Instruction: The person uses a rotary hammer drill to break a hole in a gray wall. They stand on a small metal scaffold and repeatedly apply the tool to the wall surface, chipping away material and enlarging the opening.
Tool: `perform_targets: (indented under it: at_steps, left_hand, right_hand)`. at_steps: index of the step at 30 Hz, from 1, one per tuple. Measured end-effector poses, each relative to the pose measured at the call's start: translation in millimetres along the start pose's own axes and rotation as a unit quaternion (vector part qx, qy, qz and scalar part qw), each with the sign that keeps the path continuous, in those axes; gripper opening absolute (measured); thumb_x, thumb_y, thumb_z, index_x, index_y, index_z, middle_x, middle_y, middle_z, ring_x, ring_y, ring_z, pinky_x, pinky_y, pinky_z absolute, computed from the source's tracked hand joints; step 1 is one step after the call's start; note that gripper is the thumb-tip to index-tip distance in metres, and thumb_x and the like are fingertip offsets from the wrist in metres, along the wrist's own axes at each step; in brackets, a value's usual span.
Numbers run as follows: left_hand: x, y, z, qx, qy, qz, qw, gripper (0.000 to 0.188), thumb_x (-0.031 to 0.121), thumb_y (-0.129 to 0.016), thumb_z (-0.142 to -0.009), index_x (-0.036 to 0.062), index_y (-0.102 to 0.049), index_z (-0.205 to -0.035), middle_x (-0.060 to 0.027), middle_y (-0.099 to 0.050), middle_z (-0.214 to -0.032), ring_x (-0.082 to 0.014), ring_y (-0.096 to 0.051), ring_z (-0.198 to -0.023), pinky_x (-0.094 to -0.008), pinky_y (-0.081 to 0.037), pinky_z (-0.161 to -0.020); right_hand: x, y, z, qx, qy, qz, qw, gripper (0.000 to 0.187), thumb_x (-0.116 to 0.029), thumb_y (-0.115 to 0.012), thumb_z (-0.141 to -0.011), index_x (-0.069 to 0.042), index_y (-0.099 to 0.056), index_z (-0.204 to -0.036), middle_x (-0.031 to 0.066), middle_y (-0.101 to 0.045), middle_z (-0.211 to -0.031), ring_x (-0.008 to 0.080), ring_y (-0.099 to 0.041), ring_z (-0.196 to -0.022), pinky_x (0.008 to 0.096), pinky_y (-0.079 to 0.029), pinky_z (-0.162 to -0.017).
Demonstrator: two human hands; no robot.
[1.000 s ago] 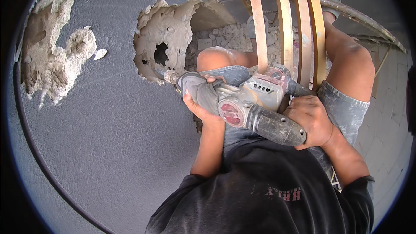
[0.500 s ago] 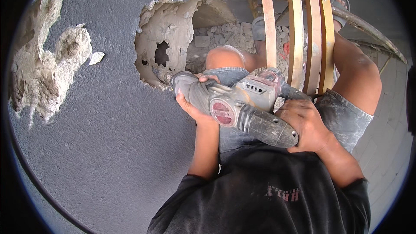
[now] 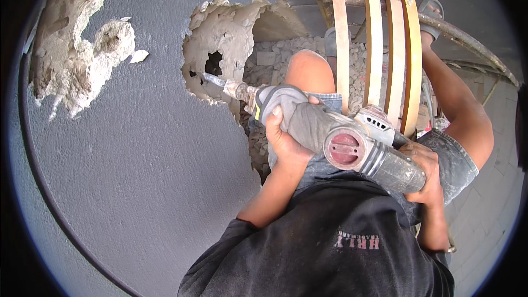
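My left hand (image 3: pixel 290 142) and right hand (image 3: pixel 424 166) made two, on one power hammer (image 3: pixel 345 149) with one chisel bit (image 3: pixel 213 80). I counted four wooden slats (image 3: pixel 375 38), one long curved pole (image 3: pixel 467 43), two sandals (image 3: pixel 430 15), one dark cord (image 3: pixel 24 104), two broken-out patches (image 3: pixel 225 36) in one grey wall (image 3: pixel 137 170) and one loose pale chip (image 3: pixel 139 56); the rubble pieces (image 3: pixel 266 58) were too many for me to number.

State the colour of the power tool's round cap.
The round cap is red, clearest in the head view.
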State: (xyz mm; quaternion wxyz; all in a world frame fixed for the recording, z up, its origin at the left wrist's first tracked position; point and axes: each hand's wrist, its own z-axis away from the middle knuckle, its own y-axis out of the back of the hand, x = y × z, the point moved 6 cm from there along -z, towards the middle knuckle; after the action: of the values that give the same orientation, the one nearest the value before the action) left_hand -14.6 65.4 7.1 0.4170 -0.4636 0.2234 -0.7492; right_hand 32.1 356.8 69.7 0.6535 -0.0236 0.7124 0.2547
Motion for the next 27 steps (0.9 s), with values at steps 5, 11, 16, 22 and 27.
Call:
perform_targets:
  at_steps: [5,11,16,22,27]
  left_hand:
    - [5.4,7.8,-9.2,-0.007,-0.006,0.027,1.0,0.056,0.053,-0.067,-0.084,0.0069,-0.064,-0.117,-0.0127,-0.067,-0.105,-0.0336,-0.063,-0.1,-0.05,-0.051,-0.099]
    - [27.1,11.4,-4.1,-0.026,-0.056,0.048,0.997,0.051,0.048,-0.068,-0.084,0.004,-0.065,-0.109,-0.0095,-0.064,-0.099,-0.0223,-0.063,-0.096,-0.045,-0.049,-0.103]
    - [37.5,21.4,0.7,-0.034,-0.069,0.004,0.997,0.052,0.05,-0.066,-0.086,0.0038,-0.064,-0.11,-0.011,-0.064,-0.096,-0.022,-0.063,-0.096,-0.0446,-0.049,-0.101]
    - [35.2,23.1,-1.6,0.011,-0.005,-0.05,0.999,0.059,0.054,-0.06,-0.09,0.0027,-0.062,-0.119,-0.0193,-0.068,-0.102,-0.0406,-0.062,-0.103,-0.0508,-0.052,-0.093]
    - [42.7,27.5,-13.2,0.029,-0.006,-0.01,1.0,0.06,0.055,-0.061,-0.089,0.0028,-0.061,-0.119,-0.0201,-0.068,-0.1,-0.0399,-0.064,-0.1,-0.0499,-0.055,-0.087]
  right_hand:
    - [-16.9,-12.1,-2.8,0.001,0.058,0.028,0.998,0.054,-0.031,-0.082,-0.055,0.002,-0.071,-0.097,0.018,-0.073,-0.094,0.0387,-0.072,-0.09,0.0483,-0.055,-0.087]
    - [-36.6,-38.4,-12.1,0.032,0.093,0.064,0.993,0.042,-0.014,-0.081,-0.057,0.0,-0.072,-0.095,0.015,-0.073,-0.092,0.0356,-0.072,-0.089,0.0475,-0.056,-0.085]
    - [-31.4,-53.5,-7.1,0.012,0.1,0.04,0.994,0.041,-0.013,-0.08,-0.058,0.001,-0.071,-0.095,0.017,-0.071,-0.091,0.0373,-0.071,-0.085,0.0456,-0.057,-0.081]
    - [-24.8,-53.8,0.4,0.018,0.036,-0.019,0.999,0.041,-0.011,-0.077,-0.058,0.003,-0.07,-0.096,0.0194,-0.071,-0.092,0.0394,-0.071,-0.084,0.0455,-0.056,-0.079]
    - [-22.5,-57.0,-12.9,0.021,0.038,-0.024,0.999,0.042,-0.011,-0.075,-0.057,0.003,-0.069,-0.096,0.0207,-0.071,-0.092,0.0413,-0.07,-0.083,0.0451,-0.056,-0.078]
